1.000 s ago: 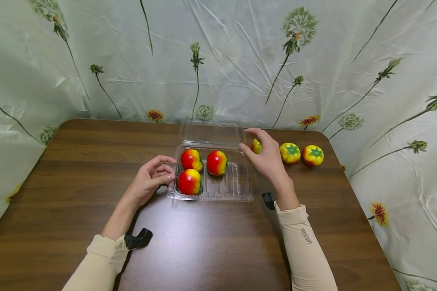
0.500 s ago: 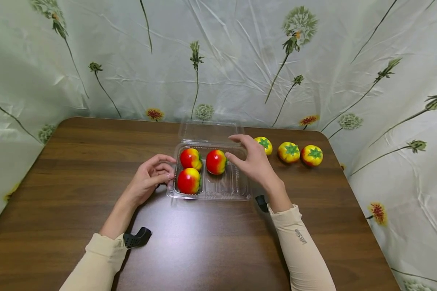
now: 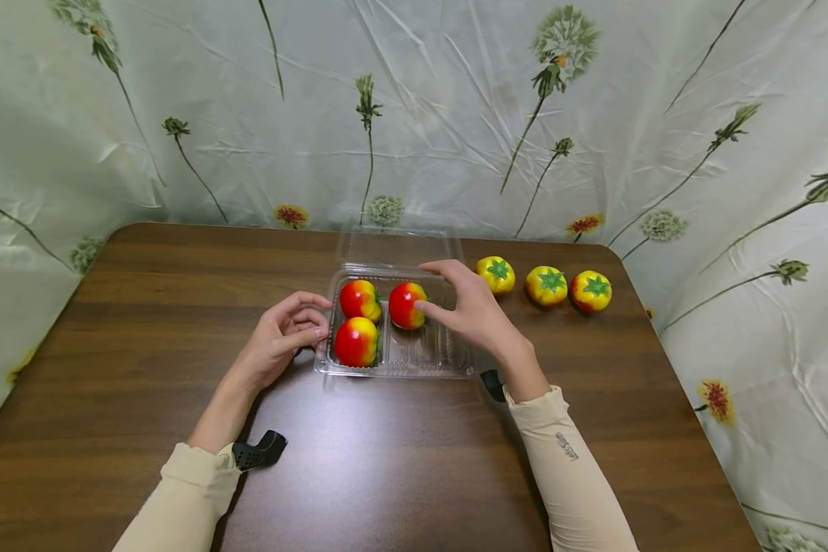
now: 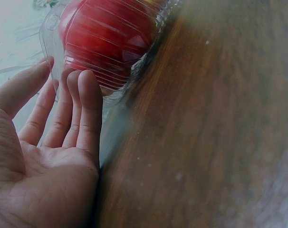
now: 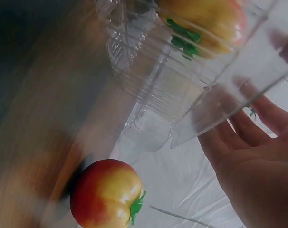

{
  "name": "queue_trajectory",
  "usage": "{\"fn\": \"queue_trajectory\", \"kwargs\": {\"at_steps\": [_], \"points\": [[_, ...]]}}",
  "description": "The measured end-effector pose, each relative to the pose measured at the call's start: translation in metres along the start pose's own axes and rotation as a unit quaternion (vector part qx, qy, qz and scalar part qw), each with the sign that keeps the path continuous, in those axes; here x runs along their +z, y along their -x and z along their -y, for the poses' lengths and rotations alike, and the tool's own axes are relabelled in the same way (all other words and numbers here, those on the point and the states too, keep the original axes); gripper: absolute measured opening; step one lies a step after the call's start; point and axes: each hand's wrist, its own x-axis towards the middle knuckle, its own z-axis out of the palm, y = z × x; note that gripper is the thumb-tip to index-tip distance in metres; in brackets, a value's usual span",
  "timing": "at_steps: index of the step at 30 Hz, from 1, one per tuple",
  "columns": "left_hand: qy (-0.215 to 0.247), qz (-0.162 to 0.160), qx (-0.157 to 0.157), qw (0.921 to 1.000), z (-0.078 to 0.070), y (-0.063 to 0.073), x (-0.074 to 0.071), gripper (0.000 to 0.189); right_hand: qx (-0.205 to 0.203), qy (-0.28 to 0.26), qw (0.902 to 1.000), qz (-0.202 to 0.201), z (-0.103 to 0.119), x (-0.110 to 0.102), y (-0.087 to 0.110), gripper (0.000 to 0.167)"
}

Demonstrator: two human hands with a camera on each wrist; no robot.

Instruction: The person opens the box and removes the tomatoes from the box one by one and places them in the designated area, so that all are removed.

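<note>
A clear plastic clamshell box [image 3: 421, 368] lies with its lid [image 3: 400, 247] folded back. Inside are three glossy red-and-yellow, tomato-like fruits: two in the left column, the nearer fruit [image 3: 356, 342] and the farther fruit [image 3: 360, 299], and a third fruit [image 3: 407, 305] at the back, to their right. My left hand [image 3: 286, 337] pinches the box's left rim; in the left wrist view its thumb [image 4: 32, 83] meets the edge, fingers against the wall. My right hand [image 3: 472, 310] reaches over the box's right side, fingers spread, thumb tip right at the third fruit.
To the right of the box, three more such fruits stand in a row with green leafy tops: the left one [image 3: 497, 274], the middle one [image 3: 547, 287] and the right one [image 3: 591, 291]. The brown wooden table [image 3: 145, 322] meets a flower-printed curtain [image 3: 248, 115] behind.
My right hand has moved left from beside the row of fruits to over the box, its thumb now at the third fruit. The left hand has stayed at the rim.
</note>
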Motion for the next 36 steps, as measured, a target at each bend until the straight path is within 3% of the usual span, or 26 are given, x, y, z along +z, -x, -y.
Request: {"fn": "queue_trajectory", "kwargs": {"at_steps": [10,26,36], "points": [[0.004,0.004,0.001,1.0,-0.001,0.0,0.001,0.037,-0.014,0.009,0.9996,0.023,0.002,0.01,-0.002,0.061],[0.008,0.005,0.007,0.9999,-0.002,-0.002,-0.001,0.036,-0.05,0.048,0.9976,0.008,0.005,0.022,-0.005,0.061],[0.01,0.005,0.003,0.9999,0.0,0.0,0.0,0.037,-0.037,0.041,0.9982,0.025,0.007,0.026,-0.004,0.065]]}}
